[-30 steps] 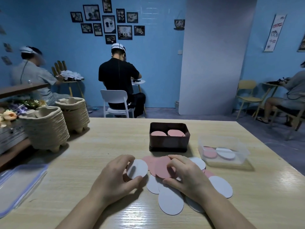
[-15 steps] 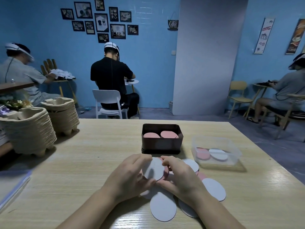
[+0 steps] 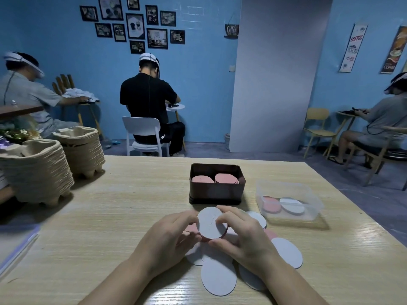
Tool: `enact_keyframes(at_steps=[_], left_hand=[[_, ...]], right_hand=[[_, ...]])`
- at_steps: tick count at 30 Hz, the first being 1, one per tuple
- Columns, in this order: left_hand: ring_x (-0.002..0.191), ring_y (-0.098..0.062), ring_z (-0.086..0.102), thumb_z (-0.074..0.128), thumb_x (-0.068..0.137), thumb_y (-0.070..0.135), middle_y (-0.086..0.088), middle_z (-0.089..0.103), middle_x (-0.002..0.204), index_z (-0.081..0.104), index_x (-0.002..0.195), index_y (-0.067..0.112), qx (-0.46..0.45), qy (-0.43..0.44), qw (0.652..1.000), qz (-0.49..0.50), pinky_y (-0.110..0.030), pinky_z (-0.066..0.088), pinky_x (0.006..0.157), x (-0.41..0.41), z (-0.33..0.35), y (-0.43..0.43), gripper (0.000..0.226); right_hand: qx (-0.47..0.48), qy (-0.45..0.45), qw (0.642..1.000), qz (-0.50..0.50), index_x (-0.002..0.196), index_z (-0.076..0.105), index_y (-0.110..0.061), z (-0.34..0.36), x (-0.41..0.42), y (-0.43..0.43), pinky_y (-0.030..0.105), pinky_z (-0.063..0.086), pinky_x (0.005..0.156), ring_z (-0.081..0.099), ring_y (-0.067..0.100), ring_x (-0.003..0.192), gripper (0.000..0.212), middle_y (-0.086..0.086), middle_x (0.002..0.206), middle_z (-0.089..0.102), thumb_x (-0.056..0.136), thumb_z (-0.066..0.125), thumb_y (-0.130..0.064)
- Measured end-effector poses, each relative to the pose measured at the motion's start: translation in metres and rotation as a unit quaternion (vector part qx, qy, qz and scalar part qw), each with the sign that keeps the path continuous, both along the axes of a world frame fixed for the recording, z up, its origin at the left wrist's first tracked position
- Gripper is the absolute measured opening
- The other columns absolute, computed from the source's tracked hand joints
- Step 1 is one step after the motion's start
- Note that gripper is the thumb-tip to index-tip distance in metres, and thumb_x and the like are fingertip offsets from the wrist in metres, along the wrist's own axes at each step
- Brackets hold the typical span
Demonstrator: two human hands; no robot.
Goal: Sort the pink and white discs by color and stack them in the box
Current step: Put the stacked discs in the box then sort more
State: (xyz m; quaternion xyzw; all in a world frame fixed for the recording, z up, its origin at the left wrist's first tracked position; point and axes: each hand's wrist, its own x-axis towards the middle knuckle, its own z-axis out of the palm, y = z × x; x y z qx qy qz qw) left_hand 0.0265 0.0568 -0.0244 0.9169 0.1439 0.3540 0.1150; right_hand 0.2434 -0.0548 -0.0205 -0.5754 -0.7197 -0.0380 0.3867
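A white disc (image 3: 210, 222) with a pink edge showing under it is lifted just above the pile, and both hands pinch it: my left hand (image 3: 169, 238) on its left rim, my right hand (image 3: 244, 235) on its right and lower rim. Loose white discs (image 3: 218, 276) and a few pink discs (image 3: 191, 228) lie overlapping on the table beneath my hands. Just beyond stands the dark brown box (image 3: 217, 191), holding two side-by-side stacks of pink discs (image 3: 225, 178).
A clear plastic tub (image 3: 288, 202) at the right holds a pink and a white disc. Two stacks of pulp egg trays (image 3: 44, 166) stand at the table's left. A clear lid (image 3: 13, 245) lies at the left edge. People sit at tables behind.
My left hand carried its white disc rightward to meet the right hand. Both hands now hold it together, raised above the pile in front of the box.
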Motion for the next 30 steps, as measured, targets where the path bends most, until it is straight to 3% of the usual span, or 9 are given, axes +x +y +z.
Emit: enact_keyframes(at_steps=[4,8,11,16,19,25,27,30], left_hand=[[0.096,0.003,0.06,0.073,0.093,0.023,0.036,0.056,0.108,0.052,0.112,0.037,-0.029,-0.001,1.0,0.003,-0.023,0.054,0.07,-0.002,-0.002,0.001,0.031],[0.097,0.002,0.06,0.07,0.092,0.018,0.03,0.06,0.112,0.055,0.109,0.035,-0.041,0.006,0.999,0.001,-0.031,0.056,0.073,-0.001,-0.006,0.002,0.028],[0.103,-0.001,0.062,0.068,0.094,0.02,0.027,0.062,0.124,0.056,0.117,0.037,-0.058,0.016,0.998,-0.007,-0.031,0.056,0.077,0.0,-0.008,0.002,0.031],[0.104,0.002,0.06,0.063,0.094,0.037,0.029,0.061,0.123,0.054,0.124,0.04,-0.031,0.06,0.998,0.006,-0.03,0.054,0.08,-0.001,-0.001,-0.001,0.032],[0.107,0.002,0.059,0.06,0.096,0.039,0.029,0.058,0.13,0.053,0.13,0.039,-0.023,0.076,0.997,-0.005,-0.025,0.05,0.084,0.0,0.003,-0.003,0.035],[0.086,-0.002,0.054,0.059,0.094,0.046,0.02,0.061,0.1,0.056,0.11,0.033,0.006,0.078,0.996,0.051,-0.03,0.051,0.073,-0.001,0.0,-0.002,0.021],[0.091,-0.003,0.053,0.058,0.093,0.045,0.02,0.06,0.103,0.057,0.109,0.032,0.009,0.09,0.994,0.055,-0.03,0.049,0.079,0.002,0.001,-0.001,0.021],[0.117,0.0,0.046,0.053,0.092,0.052,0.025,0.056,0.125,0.052,0.121,0.037,0.0,0.131,0.99,0.058,-0.029,0.039,0.102,0.005,0.001,0.004,0.033]], right_hand=[[0.005,0.011,1.0,0.005,0.094,0.057,-0.022,0.0,0.0,0.0,0.026,0.046,0.097,0.052,0.007,0.128,0.033,-0.005,0.13,0.061,0.081,0.078,-0.045],[0.001,-0.012,1.0,0.003,0.095,0.058,-0.021,-0.002,0.001,0.001,0.025,0.047,0.096,0.053,0.008,0.128,0.037,-0.006,0.126,0.063,0.08,0.076,-0.05],[0.001,-0.049,0.999,-0.003,0.093,0.057,-0.019,-0.004,0.003,0.002,0.024,0.047,0.093,0.056,0.01,0.124,0.038,-0.005,0.125,0.063,0.08,0.077,-0.049],[-0.013,-0.07,0.997,-0.011,0.09,0.054,-0.02,-0.002,0.007,0.0,0.014,0.041,0.085,0.058,0.008,0.108,0.038,-0.01,0.118,0.063,0.078,0.077,-0.047],[-0.01,-0.065,0.998,-0.018,0.091,0.055,-0.02,0.003,0.011,-0.001,0.019,0.045,0.083,0.058,0.009,0.105,0.038,-0.01,0.116,0.062,0.08,0.075,-0.05],[-0.021,-0.053,0.998,-0.033,0.092,0.054,-0.022,0.01,0.028,-0.011,0.03,0.05,0.082,0.058,0.011,0.106,0.036,-0.012,0.115,0.061,0.079,0.078,-0.046],[-0.031,-0.054,0.997,-0.036,0.092,0.053,-0.022,0.01,0.034,-0.015,0.032,0.051,0.081,0.058,0.012,0.104,0.037,-0.012,0.115,0.061,0.079,0.076,-0.048],[-0.034,-0.045,0.997,-0.053,0.09,0.052,-0.024,0.01,0.041,-0.019,0.033,0.051,0.081,0.059,0.011,0.105,0.039,-0.013,0.114,0.062,0.076,0.077,-0.051]])
